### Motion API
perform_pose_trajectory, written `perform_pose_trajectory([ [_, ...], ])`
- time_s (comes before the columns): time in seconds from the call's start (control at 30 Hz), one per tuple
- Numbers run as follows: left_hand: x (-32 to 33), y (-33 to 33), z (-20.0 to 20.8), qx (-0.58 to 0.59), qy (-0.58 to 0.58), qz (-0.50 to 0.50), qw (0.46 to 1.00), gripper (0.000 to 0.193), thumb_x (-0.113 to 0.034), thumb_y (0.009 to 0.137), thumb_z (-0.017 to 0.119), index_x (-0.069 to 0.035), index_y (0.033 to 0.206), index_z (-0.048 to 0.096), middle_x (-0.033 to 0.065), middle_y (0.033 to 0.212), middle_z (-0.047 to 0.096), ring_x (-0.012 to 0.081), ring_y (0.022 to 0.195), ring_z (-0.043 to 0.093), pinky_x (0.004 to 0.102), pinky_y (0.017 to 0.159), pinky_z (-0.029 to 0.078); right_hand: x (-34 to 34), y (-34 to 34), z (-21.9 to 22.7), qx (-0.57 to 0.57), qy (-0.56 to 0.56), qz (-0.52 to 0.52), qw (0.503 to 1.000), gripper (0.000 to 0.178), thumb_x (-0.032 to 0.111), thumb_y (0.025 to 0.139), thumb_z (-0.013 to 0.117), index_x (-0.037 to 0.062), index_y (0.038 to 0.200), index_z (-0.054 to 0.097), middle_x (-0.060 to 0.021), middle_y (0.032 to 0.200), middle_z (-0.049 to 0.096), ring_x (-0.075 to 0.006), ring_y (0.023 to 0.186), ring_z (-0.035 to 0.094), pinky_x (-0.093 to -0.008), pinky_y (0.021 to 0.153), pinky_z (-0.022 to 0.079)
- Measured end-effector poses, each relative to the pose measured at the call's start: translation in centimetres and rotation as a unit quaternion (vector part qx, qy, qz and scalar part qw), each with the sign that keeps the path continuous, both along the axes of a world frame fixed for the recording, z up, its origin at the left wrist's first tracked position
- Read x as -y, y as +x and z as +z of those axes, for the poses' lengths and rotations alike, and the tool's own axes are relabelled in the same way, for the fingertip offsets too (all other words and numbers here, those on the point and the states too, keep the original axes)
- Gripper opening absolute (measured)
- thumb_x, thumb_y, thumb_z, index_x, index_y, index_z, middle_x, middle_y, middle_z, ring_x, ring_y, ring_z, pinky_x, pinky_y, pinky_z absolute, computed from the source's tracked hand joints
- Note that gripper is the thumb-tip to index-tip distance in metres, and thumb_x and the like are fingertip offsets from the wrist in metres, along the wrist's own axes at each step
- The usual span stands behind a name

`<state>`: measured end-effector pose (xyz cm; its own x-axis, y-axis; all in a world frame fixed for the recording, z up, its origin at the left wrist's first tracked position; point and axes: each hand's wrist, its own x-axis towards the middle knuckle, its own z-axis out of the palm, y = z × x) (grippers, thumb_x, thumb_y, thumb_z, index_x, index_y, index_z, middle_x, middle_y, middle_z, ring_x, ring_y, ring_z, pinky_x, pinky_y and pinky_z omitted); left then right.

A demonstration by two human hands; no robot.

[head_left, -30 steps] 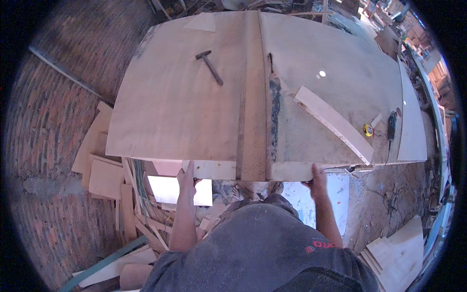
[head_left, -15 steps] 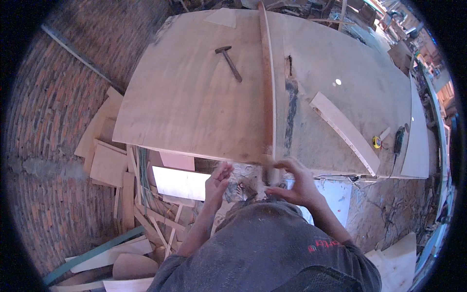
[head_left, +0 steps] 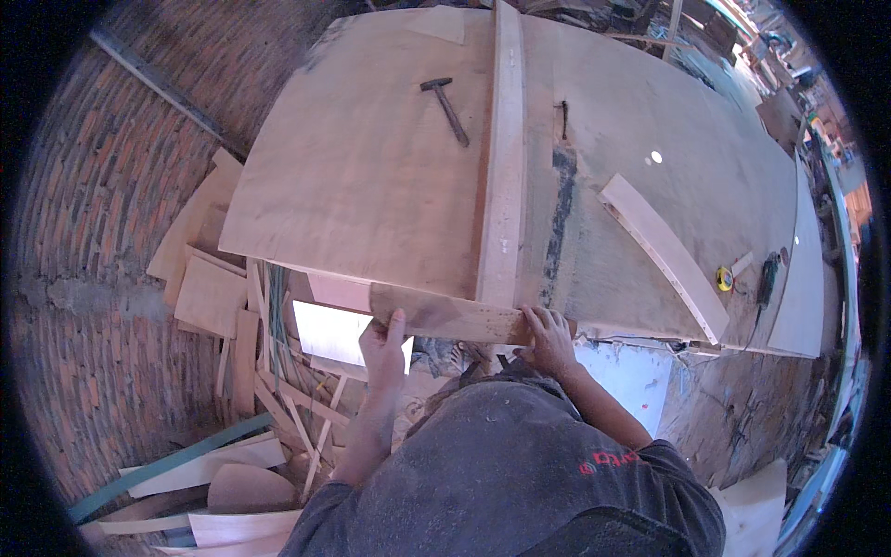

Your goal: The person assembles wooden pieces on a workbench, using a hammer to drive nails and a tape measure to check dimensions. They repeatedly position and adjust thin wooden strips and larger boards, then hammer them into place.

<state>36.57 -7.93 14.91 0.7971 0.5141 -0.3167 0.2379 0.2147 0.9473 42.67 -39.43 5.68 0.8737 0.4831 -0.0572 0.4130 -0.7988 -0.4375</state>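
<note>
Taking the clock from where you stand, with twelve straight ahead, you have a short brown wooden board [head_left: 459, 318] in front of you at twelve, its length running from nine toward three. Your left grip [head_left: 380, 349] is clasped on its nine o'clock end, thumb uppermost. Your right grip [head_left: 549, 342] is grasping it near the three o'clock end, fingers laid over the upper edge, a little of the wood jutting past them. The board sits along the near edge of a broad, pale wooden surface [head_left: 371, 186]; whether the two touch, you cannot tell from here. A long, straight, pale wooden beam [head_left: 504, 186] meets the board's upper edge and stretches away over the surface toward twelve.

On the surface, a dark hammer with a slim handle [head_left: 446, 111] lies between eleven and twelve, left of the beam. Around two o'clock rests a pale, curved wooden strip [head_left: 664, 255], with a small yellow tape measure [head_left: 724, 278] just beyond it and a slim black tool [head_left: 768, 277] farther right. A reddish brick wall [head_left: 121, 371] stands at nine, and loose wooden offcuts [head_left: 209, 464] lie at eight.
</note>
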Motion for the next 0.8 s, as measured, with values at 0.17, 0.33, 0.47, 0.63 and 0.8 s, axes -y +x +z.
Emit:
perform_pose_trajectory([
  [0.17,1.3,1.5,-0.2,-0.049,-0.024,0.099,0.994,0.042,-0.031,0.100,0.065,0.002,0.123,0.055,0.0122,0.109,0.066,0.0217,0.091,0.069,0.0329,0.071,0.062,1.6,1.7,-0.1,0.001,0.005,0.023,1.000,0.081,0.030,0.058,0.088,0.0092,0.130,0.057,-0.0130,0.123,0.056,-0.0362,0.121,0.050,-0.0512,0.102,0.041],
  [0.33,-2.5,-1.3,-8.5,-0.197,-0.156,0.061,0.966,0.043,-0.036,0.101,0.062,-0.002,0.126,0.052,0.0154,0.110,0.066,0.0268,0.088,0.069,0.0406,0.070,0.062,4.7,1.4,2.5,-0.006,0.049,0.033,0.998,0.073,0.032,0.057,0.087,0.0089,0.120,0.060,-0.0131,0.113,0.057,-0.0345,0.116,0.053,-0.0502,0.098,0.042],
  [0.47,2.6,-4.0,-10.9,-0.254,-0.148,-0.012,0.956,0.049,-0.044,0.102,0.057,0.001,0.121,0.057,0.0161,0.098,0.070,0.0266,0.072,0.071,0.0376,0.061,0.060,10.2,0.3,2.2,0.027,0.021,0.054,0.998,0.072,0.034,0.058,0.088,0.0099,0.121,0.062,-0.0120,0.116,0.059,-0.0362,0.115,0.053,-0.0518,0.095,0.044],
  [0.63,3.9,-3.4,-12.4,-0.235,-0.100,0.038,0.966,0.048,-0.044,0.102,0.057,0.003,0.107,0.064,0.0144,0.083,0.070,0.0227,0.057,0.068,0.0314,0.048,0.054,11.5,0.9,1.6,0.016,0.041,0.078,0.996,0.072,0.036,0.059,0.086,0.0097,0.122,0.063,-0.0120,0.117,0.059,-0.0363,0.115,0.053,-0.0519,0.094,0.044],
  [0.8,-3.6,2.7,-9.1,-0.399,0.116,-0.056,0.908,0.058,-0.057,0.092,0.065,0.001,0.101,0.069,0.0183,0.084,0.073,0.0271,0.059,0.070,0.0371,0.050,0.055,5.7,3.6,1.6,0.023,0.023,0.077,0.997,0.072,0.039,0.062,0.085,0.0101,0.124,0.063,-0.0125,0.119,0.059,-0.0355,0.116,0.053,-0.0525,0.094,0.044],
])
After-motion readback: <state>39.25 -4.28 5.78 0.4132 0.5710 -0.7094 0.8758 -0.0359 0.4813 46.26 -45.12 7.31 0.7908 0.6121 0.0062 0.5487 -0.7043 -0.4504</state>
